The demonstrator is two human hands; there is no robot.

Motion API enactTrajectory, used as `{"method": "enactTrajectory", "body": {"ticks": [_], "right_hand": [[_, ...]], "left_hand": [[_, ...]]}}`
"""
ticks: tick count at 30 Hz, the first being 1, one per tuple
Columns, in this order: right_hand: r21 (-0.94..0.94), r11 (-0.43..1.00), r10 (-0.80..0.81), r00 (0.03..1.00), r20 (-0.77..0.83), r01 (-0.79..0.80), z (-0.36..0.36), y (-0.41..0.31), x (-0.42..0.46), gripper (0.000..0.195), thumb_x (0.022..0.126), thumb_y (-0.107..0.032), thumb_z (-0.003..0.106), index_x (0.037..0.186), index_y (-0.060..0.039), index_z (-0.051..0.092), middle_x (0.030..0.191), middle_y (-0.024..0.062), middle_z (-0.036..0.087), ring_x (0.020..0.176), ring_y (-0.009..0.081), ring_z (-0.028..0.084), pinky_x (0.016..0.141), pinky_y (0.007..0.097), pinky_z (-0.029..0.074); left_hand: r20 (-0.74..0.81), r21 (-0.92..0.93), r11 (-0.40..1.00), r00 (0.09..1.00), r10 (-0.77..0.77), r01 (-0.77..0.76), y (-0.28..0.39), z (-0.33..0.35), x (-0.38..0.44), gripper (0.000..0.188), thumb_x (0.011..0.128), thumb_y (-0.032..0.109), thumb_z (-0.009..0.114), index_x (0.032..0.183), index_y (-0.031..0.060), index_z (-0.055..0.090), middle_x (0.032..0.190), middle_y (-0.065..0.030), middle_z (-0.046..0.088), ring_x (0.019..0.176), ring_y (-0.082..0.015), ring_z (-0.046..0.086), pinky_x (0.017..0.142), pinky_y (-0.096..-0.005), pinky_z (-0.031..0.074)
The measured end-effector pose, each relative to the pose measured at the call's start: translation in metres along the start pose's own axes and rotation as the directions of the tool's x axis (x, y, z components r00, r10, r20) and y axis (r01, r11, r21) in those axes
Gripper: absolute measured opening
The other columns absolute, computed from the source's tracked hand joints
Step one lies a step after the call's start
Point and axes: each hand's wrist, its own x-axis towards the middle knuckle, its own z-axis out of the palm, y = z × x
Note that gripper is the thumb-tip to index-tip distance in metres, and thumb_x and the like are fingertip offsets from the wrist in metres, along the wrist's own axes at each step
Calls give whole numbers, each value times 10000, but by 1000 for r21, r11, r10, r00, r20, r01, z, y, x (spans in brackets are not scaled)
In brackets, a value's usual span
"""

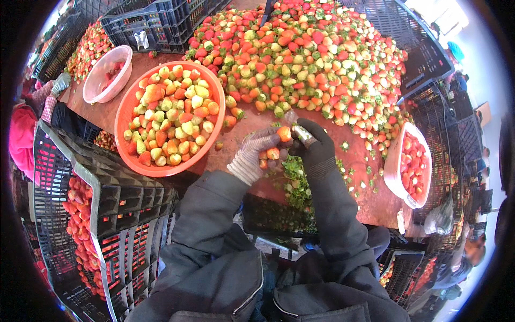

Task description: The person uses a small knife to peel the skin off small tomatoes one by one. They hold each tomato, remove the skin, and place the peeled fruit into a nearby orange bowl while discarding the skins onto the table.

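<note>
My left hand (257, 149), in a pale knitted glove, holds several strawberries. One orange-red strawberry (284, 133) sits at the thumb and fingertips, the others lower against the palm. My right hand (316, 145), in a dark glove, grips a small tool with a whitish wrapped handle (302, 135) close beside that strawberry; its working end is hard to make out. Beyond both hands rises a large heap of strawberries (297, 68), many with green caps. To the left stands an orange plastic basin (219, 108) full of capless strawberries. Cut green caps (297, 181) lie beneath my hands.
A white tub (392, 169) of red strawberries stands at the table's right. Further left are a pink basin (90, 90) and a black plastic crate (147, 28). Stacked crates (132, 201) flank me at the left. Another person's gloved hand (61, 83) shows at far left.
</note>
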Motion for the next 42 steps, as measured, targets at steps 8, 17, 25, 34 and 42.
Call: {"method": "enactTrajectory", "body": {"ticks": [8,17,25,34,42], "right_hand": [[-919,366,-166,982,90,146,-32,34,29,291,815,-155,540,1103,-116,551,1141,112,552,1066,282,524,922,388,399],[-995,8,35,994,-101,-101,24,13,86,341,848,-374,490,1115,-165,524,1079,111,575,1036,269,541,849,407,426],[-861,484,-220,974,50,154,14,13,43,292,832,-244,568,1082,-93,560,1011,130,601,956,248,584,803,351,460],[-424,875,-183,971,154,232,13,-12,-10,263,842,-62,556,1097,0,557,1029,95,595,919,174,586,782,303,501],[-769,489,-371,896,246,413,14,-9,-7,247,836,-105,526,1076,-84,582,990,131,623,912,256,615,773,338,482]], "left_hand": [[-46,-141,978,988,151,-156,17,11,-7,232,848,109,521,1072,50,504,952,-89,565,627,-132,543,337,-163,389],[386,-726,514,349,854,-457,124,98,-113,440,828,152,550,1189,-66,424,968,-32,587,414,-64,468,301,-199,390],[-163,593,701,794,586,-396,66,57,-47,321,764,89,611,1066,5,542,849,-48,589,589,-104,549,467,-239,427],[-154,646,751,942,298,-132,23,22,-6,300,780,127,640,1049,4,588,750,-24,610,600,-59,544,458,-175,411],[-197,634,773,962,190,-23,15,10,-2,289,809,178,629,1035,1,592,742,-25,613,535,-48,518,415,-172,403]]}}
